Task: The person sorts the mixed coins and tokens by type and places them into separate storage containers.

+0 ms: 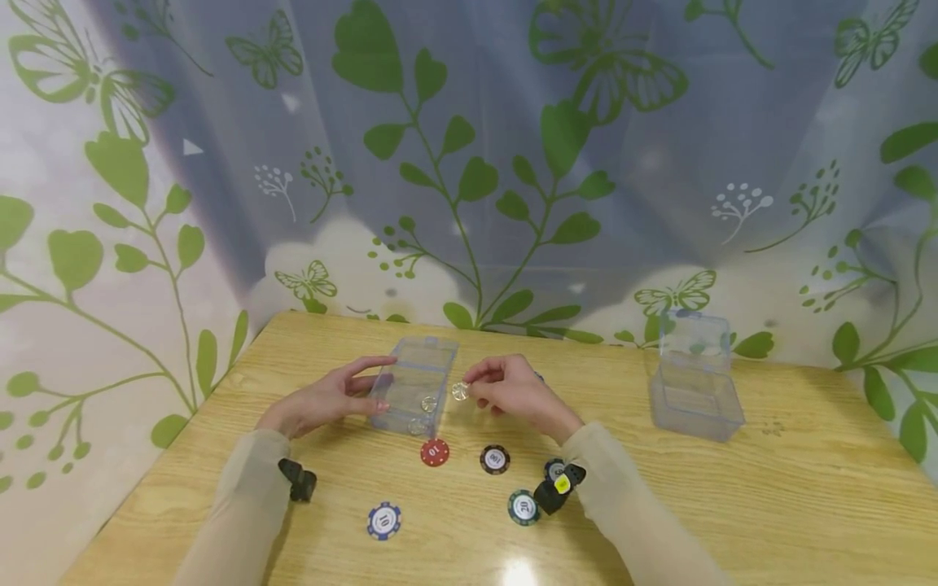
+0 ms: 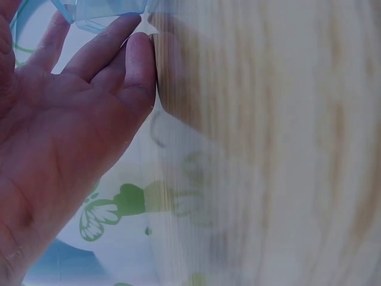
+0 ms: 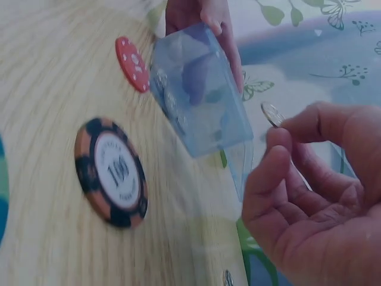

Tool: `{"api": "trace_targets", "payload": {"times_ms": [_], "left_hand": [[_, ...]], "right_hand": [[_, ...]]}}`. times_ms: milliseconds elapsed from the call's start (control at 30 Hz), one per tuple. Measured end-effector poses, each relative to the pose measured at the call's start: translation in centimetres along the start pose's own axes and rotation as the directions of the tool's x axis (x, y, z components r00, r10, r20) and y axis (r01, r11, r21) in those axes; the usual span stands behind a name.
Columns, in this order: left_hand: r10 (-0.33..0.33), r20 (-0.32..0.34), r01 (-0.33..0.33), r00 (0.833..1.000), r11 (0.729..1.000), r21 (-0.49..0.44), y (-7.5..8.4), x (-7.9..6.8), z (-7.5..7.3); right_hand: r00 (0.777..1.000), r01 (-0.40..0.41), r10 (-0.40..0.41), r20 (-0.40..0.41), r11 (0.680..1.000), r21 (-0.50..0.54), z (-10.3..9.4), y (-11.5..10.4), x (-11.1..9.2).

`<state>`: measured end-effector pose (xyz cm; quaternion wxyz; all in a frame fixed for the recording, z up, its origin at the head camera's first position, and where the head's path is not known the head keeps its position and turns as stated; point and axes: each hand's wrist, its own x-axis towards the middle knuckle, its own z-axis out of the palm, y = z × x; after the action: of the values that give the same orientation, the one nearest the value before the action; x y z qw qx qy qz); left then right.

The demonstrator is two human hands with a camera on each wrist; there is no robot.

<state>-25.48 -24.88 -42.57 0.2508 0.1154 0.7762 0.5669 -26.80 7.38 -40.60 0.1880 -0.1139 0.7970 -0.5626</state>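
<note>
A clear plastic box (image 1: 410, 382) with its lid raised stands left of centre on the table. My left hand (image 1: 333, 399) holds it by its left side, thumb at the near part and fingers farther back. Inside the box lie shiny coins (image 1: 429, 404). Just to the right of the box, my right hand (image 1: 516, 391) pinches a coin (image 3: 272, 114) between thumb and fingertip, apart from the box. In the left wrist view only a corner of the box (image 2: 107, 7) shows beyond the fingers.
A second clear box (image 1: 696, 403), lid up, stands to the right, with small shiny pieces (image 1: 773, 426) beside it. Poker chips lie nearer: red (image 1: 435, 452), black-and-orange (image 3: 116, 173), green (image 1: 523, 507), blue (image 1: 384, 521), and one partly hidden by the right wrist. A patterned curtain (image 1: 476, 163) hangs behind.
</note>
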Motion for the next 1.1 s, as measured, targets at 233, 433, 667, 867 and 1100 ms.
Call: {"api": "trace_targets", "payload": {"times_ms": [233, 433, 667, 867, 1100], "left_hand": [[-0.007, -0.002, 0.007, 1.0, 1.0, 0.01, 0.1, 0.0, 0.0], [-0.013, -0.01, 0.013, 1.0, 1.0, 0.019, 0.1, 0.1, 0.0], [-0.017, -0.01, 0.017, 1.0, 0.999, 0.027, 0.2, 0.1, 0.0], [-0.012, -0.01, 0.013, 1.0, 1.0, 0.027, 0.1, 0.1, 0.0], [-0.016, -0.015, 0.016, 1.0, 1.0, 0.024, 0.2, 0.1, 0.0]], "right_hand": [[0.995, 0.046, -0.044, -0.084, 0.999, 0.028, 1.8, -1.0, 0.5], [0.992, 0.087, -0.086, -0.094, 0.996, 0.008, 3.4, -1.3, 1.0], [0.987, 0.138, -0.14, -0.079, 0.99, -0.034, 4.9, -1.4, 1.2], [0.977, 0.197, -0.203, -0.066, 0.977, -0.086, 5.4, -1.5, 1.2], [0.976, 0.2, -0.207, -0.072, 0.975, -0.098, 5.6, -1.5, 1.4]]}}
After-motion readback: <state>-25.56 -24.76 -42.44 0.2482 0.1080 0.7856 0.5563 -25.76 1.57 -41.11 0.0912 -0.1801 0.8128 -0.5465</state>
